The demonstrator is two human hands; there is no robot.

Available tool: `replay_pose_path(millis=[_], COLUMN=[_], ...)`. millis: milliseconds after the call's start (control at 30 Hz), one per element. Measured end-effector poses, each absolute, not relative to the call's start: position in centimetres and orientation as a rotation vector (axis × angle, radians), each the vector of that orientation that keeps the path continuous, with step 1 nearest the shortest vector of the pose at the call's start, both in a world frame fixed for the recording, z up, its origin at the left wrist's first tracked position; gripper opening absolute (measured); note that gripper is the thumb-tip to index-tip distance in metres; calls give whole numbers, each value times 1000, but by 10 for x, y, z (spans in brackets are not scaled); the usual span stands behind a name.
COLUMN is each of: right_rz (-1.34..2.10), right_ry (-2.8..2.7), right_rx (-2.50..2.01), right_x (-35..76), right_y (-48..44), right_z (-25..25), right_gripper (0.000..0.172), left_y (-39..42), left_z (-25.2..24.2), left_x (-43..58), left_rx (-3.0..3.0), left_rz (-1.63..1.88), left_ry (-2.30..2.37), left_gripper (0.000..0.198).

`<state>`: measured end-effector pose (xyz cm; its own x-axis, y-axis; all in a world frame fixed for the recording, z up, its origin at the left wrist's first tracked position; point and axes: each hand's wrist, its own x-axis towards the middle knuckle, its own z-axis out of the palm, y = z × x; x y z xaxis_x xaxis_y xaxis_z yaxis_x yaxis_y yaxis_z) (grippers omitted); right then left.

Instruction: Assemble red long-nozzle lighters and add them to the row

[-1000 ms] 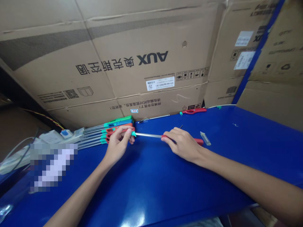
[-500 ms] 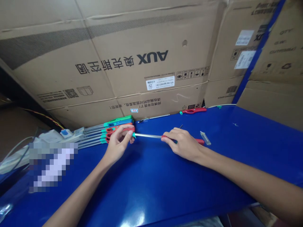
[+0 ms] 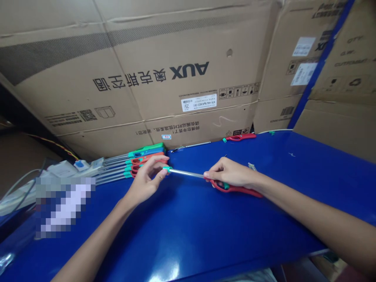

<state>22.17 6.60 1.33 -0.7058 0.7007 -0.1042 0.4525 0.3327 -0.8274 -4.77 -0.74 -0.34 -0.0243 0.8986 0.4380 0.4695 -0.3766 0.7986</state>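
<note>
A red lighter (image 3: 243,190) with a long metal tube and a green trigger lies across the space between my hands. My right hand (image 3: 227,172) pinches it where the red body meets the tube. Thumb and fingers of my left hand (image 3: 149,174) close on a green piece (image 3: 167,169) at the tube's far end. Just behind my left hand, several lighters (image 3: 147,150) with green, blue, orange and red handles lie side by side, their metal tubes pointing left.
Another red lighter (image 3: 241,137) and a thin metal rod (image 3: 196,145) lie by the cardboard wall (image 3: 176,47). A small clear part (image 3: 252,167) is partly hidden behind my right hand. Plugs and a power strip (image 3: 88,168) sit at the left of the blue table (image 3: 188,235).
My right hand has turned and shifted slightly, bringing the lighter's red body lower and more into view. The tube now slopes down to the right. My left hand has barely moved.
</note>
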Motion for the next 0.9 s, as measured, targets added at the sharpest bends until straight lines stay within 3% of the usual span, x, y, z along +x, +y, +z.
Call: replay_pose_path(millis=[133, 300, 533, 733, 900], right_rz=[1445, 1316, 997, 308, 97], right_ry=[-2266, -2321, -2419, -2466, -2479], right_rx=[-1046, -1036, -991, -760, -705], right_x=[224, 220, 215, 215, 215], right_y=[71, 67, 58, 60, 62], right_z=[9, 11, 12, -6, -12], right_gripper=[40, 41, 41, 29, 32], left_y=[-8, -11, -10, -6, -2], left_z=[0, 7, 9, 5, -3], left_x=[-49, -48, -46, -41, -38], left_rx=[1886, 1869, 1792, 1695, 1564], left_rz=[1361, 1340, 1296, 1281, 1273], left_ry=[1456, 1486, 1505, 1551, 1571], left_gripper=[25, 17, 24, 35, 46])
